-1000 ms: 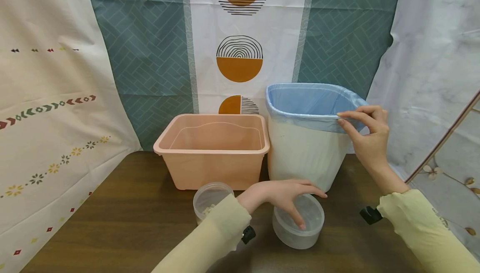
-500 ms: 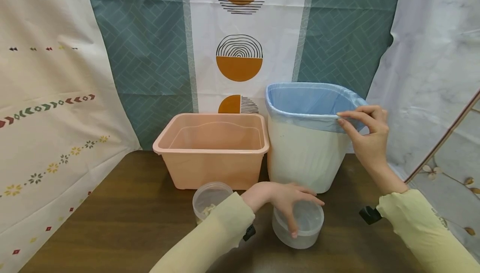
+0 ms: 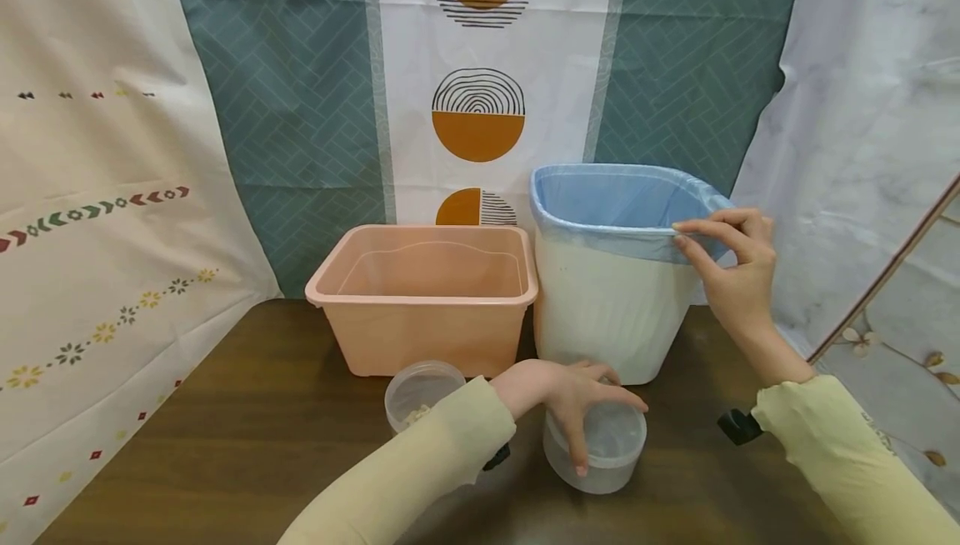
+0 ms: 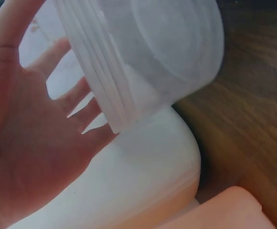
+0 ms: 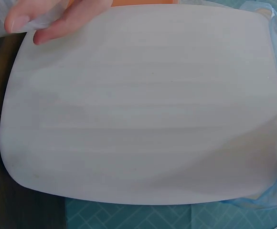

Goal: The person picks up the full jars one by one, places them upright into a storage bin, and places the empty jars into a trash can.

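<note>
My left hand (image 3: 581, 420) reaches down over a clear round lidded container (image 3: 603, 449) on the brown table (image 3: 262, 437), fingers curled round its lid and side. The left wrist view shows that container (image 4: 143, 62) tilted against my palm (image 4: 33, 143). My right hand (image 3: 684, 235) pinches the blue liner (image 3: 600, 195) at the front right rim of the white bin (image 3: 607, 320). The bin's ribbed wall (image 5: 143, 105) fills the right wrist view, and the left hand's fingertips (image 5: 57, 19) show at its top left.
An empty pink tub (image 3: 423, 303) stands left of the bin, touching it. A second clear container (image 3: 420, 391) holding pale bits sits in front of the tub, by my left forearm. Patterned curtains hang behind and on both sides.
My left hand has curled down round the container, and the container has shifted slightly towards the bin. The right hand stays on the bin's rim.
</note>
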`<state>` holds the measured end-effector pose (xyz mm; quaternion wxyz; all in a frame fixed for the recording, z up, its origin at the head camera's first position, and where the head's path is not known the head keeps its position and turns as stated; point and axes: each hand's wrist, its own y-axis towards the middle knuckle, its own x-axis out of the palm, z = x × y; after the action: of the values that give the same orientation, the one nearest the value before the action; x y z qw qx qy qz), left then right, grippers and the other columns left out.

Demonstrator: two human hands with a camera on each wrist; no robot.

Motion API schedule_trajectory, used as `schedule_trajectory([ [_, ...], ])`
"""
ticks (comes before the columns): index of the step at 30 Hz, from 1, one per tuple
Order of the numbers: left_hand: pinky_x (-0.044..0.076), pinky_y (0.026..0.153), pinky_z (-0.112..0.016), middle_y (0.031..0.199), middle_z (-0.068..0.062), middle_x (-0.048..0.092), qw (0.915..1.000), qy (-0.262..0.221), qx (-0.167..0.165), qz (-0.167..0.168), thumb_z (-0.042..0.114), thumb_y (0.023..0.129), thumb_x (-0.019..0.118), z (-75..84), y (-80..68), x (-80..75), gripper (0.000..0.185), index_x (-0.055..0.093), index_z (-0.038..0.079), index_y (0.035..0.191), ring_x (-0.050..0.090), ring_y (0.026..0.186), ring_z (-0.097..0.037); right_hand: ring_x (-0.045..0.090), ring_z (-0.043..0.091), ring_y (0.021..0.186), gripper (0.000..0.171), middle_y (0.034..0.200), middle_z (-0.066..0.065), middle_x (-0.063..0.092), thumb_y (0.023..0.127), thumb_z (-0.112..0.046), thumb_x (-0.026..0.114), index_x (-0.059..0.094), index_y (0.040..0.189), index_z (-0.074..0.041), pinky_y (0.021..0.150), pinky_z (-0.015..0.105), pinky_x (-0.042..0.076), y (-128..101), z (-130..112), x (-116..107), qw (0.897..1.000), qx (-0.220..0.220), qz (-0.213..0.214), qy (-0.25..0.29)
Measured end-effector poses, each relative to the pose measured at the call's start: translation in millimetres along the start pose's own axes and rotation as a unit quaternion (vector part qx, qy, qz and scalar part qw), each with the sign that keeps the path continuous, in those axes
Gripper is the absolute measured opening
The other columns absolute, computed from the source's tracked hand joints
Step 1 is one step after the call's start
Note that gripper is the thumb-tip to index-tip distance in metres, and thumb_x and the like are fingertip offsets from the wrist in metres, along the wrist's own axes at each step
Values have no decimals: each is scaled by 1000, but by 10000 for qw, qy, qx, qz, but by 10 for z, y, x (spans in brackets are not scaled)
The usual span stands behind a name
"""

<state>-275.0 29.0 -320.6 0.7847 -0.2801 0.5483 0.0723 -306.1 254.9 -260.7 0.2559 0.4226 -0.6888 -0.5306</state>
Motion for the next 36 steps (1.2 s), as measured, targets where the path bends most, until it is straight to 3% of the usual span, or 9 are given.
schedule_trajectory([
  [8,32,113,-31,160,2,27,9971,702,125,282,53,67,87,-7,7,23,106,27,43,153,24,146,-19,40,-3,98,16,100,-26,50,78,12,74,75,92,7,91,20,24,-1,-14,12,10000,-10,55,71],
  [13,34,108,-29,159,8,28,9947,955,-33,379,60,65,85,13,-10,26,106,26,48,152,28,139,-18,40,-3,97,15,99,-27,50,78,11,75,76,92,6,92,20,23,7,-20,15,10000,-13,92,20],
  [21,37,96,-22,156,11,28,9900,1338,-228,375,66,65,82,65,-37,21,103,25,51,149,33,131,-14,40,-7,96,15,98,-28,49,78,16,71,72,91,10,96,27,17,14,-345,73,9998,34,203,15],
  [29,37,94,-22,154,13,28,9903,1322,-240,352,65,66,82,67,-9,24,100,27,51,148,32,129,-13,39,-4,99,16,101,-27,50,79,12,73,75,94,7,95,22,20,-26,-42,35,9999,2,137,-8],
  [36,36,97,-23,154,13,26,9930,1121,-170,319,64,68,81,31,-6,41,100,23,52,149,28,133,-13,41,-3,99,19,101,-26,50,79,11,74,77,95,3,95,23,20,-46,15,16,9999,-16,100,-12],
])
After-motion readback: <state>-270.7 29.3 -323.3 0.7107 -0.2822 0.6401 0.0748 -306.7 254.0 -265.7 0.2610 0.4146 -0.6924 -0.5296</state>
